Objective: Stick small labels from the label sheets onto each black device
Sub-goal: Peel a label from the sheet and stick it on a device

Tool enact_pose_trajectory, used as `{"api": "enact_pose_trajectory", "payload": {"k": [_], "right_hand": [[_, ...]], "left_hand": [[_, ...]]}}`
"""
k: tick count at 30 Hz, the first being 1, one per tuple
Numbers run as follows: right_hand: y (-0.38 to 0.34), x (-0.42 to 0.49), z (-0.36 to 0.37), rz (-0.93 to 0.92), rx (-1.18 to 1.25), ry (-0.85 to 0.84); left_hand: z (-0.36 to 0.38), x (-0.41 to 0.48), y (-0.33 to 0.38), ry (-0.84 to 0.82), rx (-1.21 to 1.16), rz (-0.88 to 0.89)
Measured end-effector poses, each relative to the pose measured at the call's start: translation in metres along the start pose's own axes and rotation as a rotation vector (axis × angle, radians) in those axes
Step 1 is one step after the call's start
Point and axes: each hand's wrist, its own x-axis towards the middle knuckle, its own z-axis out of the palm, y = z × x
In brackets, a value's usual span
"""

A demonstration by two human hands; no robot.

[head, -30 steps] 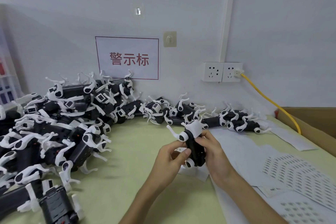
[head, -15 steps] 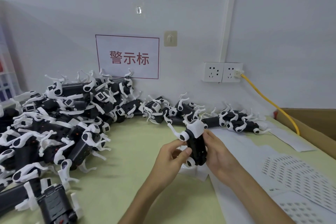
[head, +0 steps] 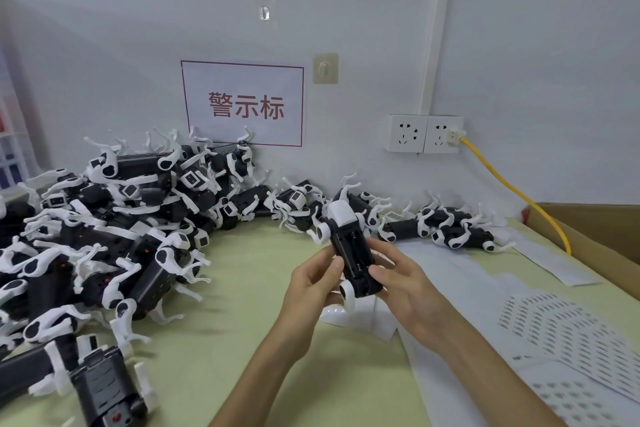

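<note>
Head view — left hand (head: 311, 284), right hand (head: 407, 289) grip black device (head: 352, 252).

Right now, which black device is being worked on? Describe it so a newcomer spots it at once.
From the double wall socket, drop down-left past the row of devices along the wall to the green table. There the left hand and right hand grip one black device, its white cap pointing toward the wall. It alone is lifted off the table; the others lie in heaps.
</note>
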Motion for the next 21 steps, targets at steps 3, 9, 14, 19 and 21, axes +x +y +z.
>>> {"api": "enact_pose_trajectory", "payload": {"k": [3, 9, 14, 19, 21], "right_hand": [[0.003, 0.001, -0.002, -0.015, -0.03, 0.011], [0.006, 0.001, 0.0, -0.042, -0.137, 0.071], [0.008, 0.003, 0.004, -0.087, -0.384, 0.162], [0.023, 0.006, -0.011, -0.025, -0.982, 0.393], [0.028, 0.006, -0.016, 0.053, -1.148, 0.362]], "left_hand": [[-0.002, 0.0, 0.001, -0.057, 0.004, -0.028], [-0.004, 0.002, 0.002, -0.046, -0.019, -0.127], [-0.004, 0.002, 0.001, 0.029, -0.076, -0.18], [-0.015, 0.007, 0.0, 0.196, -0.187, -0.233], [-0.022, 0.008, 0.001, 0.265, -0.278, -0.254]]}}
